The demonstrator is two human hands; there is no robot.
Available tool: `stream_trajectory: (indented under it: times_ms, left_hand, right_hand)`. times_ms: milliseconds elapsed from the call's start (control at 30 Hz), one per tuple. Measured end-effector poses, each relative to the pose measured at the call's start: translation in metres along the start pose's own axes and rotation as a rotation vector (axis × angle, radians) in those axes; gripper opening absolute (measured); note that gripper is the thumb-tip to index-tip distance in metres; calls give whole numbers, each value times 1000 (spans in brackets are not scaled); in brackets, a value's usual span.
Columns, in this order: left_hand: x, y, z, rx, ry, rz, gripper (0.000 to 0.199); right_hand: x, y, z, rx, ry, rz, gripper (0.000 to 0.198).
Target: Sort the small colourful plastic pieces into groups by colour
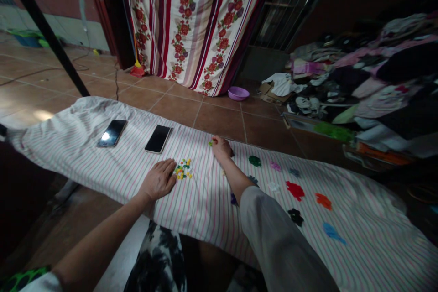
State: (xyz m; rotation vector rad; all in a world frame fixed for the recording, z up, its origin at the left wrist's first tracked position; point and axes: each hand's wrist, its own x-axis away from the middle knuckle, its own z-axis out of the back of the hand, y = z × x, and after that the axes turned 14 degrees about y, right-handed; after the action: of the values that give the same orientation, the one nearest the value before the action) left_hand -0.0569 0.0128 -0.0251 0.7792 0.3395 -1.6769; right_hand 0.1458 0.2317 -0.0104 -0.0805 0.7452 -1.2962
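My left hand (159, 179) lies palm down on the striped cloth, fingers stretched out, touching the edge of a mixed pile of small yellow, green, white and orange pieces (184, 169). Farther out, my right hand (221, 148) has its fingers curled together beside a few small light green pieces (210, 143); what is between the fingertips is hidden. Single-colour piles lie right of that hand: dark green (254, 160), pink (275, 165), red (295, 190), orange (323, 200), black (295, 216) and blue (333, 232). My right forearm partly covers a purple pile (233, 199).
Two phones, one with a bright reflection (112, 133) and one dark (158, 139), lie on the left of the cloth-covered table (126, 169). Beyond it are a purple basin (238, 93), a flowered curtain (198, 23) and heaped clothes (372, 73). A dark pole (48, 32) slants at left.
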Motion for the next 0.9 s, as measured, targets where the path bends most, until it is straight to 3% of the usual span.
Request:
stream_trajectory:
  times_ms: [500,733,900]
  left_hand:
    - [1,0,0,-3,13,2,38]
    - [1,-1,-1,14,2,9,37]
    - [4,-4,-4,31,10,5,40]
  right_hand:
    - [2,0,-5,47,-104,36,42]
    - [6,0,1,-29,-47,23,41]
    - [14,-17,11,-129,55,62,39]
